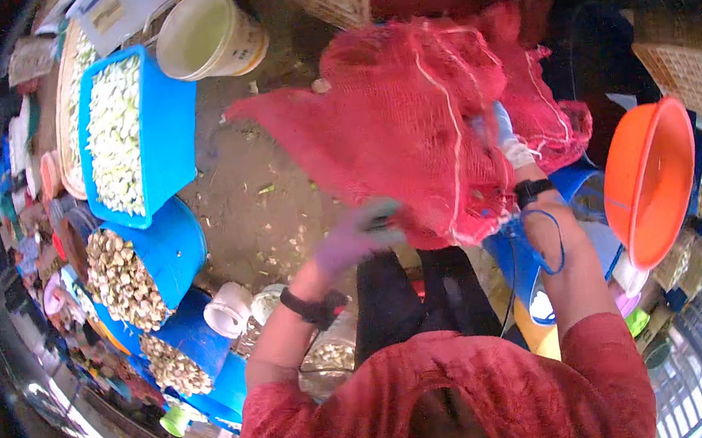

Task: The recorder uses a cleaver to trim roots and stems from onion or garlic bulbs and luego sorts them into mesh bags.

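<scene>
A large red mesh sack (380,132) spreads before me, with pale cord-like lines running across it. My right hand (500,126), in a pale glove, is against the sack's right side. Red mesh covers part of that hand, and its fingertips are hidden. Close to the sack's lower left edge is my left hand (359,236), blurred, in a purple and greenish glove. A gap shows between its fingers, with no object visible in it. More red mesh (545,115) lies bunched beyond my right hand.
A blue rectangular tub (169,135) of pale green-white pieces stands left, below a white bucket (204,39). Blue drums (181,249) holding brownish pieces sit nearer me. An orange basin (648,181) and a woven basket (688,68) are at right. Scraps litter the dirty floor (245,191).
</scene>
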{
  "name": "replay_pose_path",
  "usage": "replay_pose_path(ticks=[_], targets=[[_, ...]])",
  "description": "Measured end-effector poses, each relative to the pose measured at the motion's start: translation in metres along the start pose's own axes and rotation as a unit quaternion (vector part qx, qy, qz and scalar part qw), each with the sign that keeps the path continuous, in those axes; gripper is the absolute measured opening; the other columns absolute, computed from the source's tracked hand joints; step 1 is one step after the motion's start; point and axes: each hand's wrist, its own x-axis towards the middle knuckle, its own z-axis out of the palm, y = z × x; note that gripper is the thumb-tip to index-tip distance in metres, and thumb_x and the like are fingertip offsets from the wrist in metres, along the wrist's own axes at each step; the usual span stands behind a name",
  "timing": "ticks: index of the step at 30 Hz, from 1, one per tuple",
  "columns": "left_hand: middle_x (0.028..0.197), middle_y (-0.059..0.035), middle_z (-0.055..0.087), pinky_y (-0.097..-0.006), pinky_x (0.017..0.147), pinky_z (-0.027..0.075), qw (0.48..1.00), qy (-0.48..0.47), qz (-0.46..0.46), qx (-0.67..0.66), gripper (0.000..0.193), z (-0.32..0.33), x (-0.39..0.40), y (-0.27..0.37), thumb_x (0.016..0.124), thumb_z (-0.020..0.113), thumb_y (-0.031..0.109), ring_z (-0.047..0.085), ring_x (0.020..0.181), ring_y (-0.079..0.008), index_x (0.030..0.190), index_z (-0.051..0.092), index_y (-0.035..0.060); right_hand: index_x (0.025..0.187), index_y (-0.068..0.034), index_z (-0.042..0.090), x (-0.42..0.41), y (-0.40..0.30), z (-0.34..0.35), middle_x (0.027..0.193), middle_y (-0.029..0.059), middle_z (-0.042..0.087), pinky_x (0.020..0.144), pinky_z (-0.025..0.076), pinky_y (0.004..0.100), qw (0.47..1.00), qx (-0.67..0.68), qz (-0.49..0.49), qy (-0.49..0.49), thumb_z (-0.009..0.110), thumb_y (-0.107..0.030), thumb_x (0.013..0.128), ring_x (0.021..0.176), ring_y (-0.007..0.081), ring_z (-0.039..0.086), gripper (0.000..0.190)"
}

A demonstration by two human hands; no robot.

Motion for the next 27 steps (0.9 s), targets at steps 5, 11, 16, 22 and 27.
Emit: replay_pose_path(ticks=[5, 11, 16, 22, 27], targets=[[0.102, -0.0093, 0.061, -0.0334, 0.082, 0.048, 0.854, 0.261, -0.077, -0.443, 0.038, 0.014, 0.01, 0.0, 0.081, 0.06, 0.015, 0.061, 0.089, -0.0217, 0.116, 0.054, 0.0014, 0.113, -0.008, 0.052, -0.016, -0.002, -0.006, 0.113, 0.0113, 0.053, 0.09, 0.041, 0.0391, 0.993, 0.105, 0.025, 0.044, 0.05, -0.025, 0.082, 0.107, 0.0283, 0.049, 0.035], [0.099, -0.0051, 0.055, -0.0267, 0.078, 0.044, 0.913, 0.397, 0.096, 0.0, 0.045, 0.045, 0.076, 0.095, 0.081, 0.065, 0.024, 0.055, 0.086, -0.0153, 0.117, 0.049, 0.001, 0.106, -0.008, 0.055, -0.049, 0.018, -0.016, 0.106, 0.011, 0.055, 0.087, 0.042, 0.0394, 0.969, 0.214, 0.074, 0.103, 0.05, -0.025, 0.082, 0.101, 0.0282, 0.051, 0.03], [0.106, -0.0183, 0.055, -0.0385, 0.081, 0.045, 0.849, 0.319, 0.065, 0.416, 0.074, 0.039, 0.126, 0.115, 0.073, 0.066, 0.052, 0.056, 0.095, -0.0288, 0.121, 0.044, 0.0004, 0.101, -0.008, 0.057, -0.066, 0.027, -0.018, 0.1, 0.0107, 0.057, 0.083, 0.043, 0.0396, 0.959, 0.244, 0.094, 0.114, 0.05, -0.024, 0.081, 0.095, 0.028, 0.053, 0.026], [0.093, -0.0221, 0.061, -0.0434, 0.079, 0.047, 0.915, 0.247, -0.105, 0.301, 0.03, 0.037, 0.164, 0.05, 0.076, 0.053, 0.021, 0.058, 0.09, -0.0382, 0.099, 0.06, 0.0029, 0.094, -0.009, 0.059, -0.061, 0.037, -0.022, 0.093, 0.0104, 0.058, 0.08, 0.045, 0.0399, 0.952, 0.271, 0.085, 0.119, 0.05, -0.024, 0.08, 0.089, 0.0278, 0.055, 0.022], [0.078, -0.0113, 0.063, -0.0353, 0.072, 0.051, 0.879, 0.286, -0.125, -0.359, 0.012, 0.011, 0.13, -0.002, 0.076, 0.058, 0.016, 0.063, 0.083, -0.0238, 0.081, 0.062, 0.0061, 0.088, -0.009, 0.061, -0.038, 0.041, 0.002, 0.087, 0.0101, 0.06, 0.077, 0.046, 0.0402, 0.971, 0.212, 0.085, 0.066, 0.051, -0.024, 0.08, 0.084, 0.0277, 0.057, 0.02]])
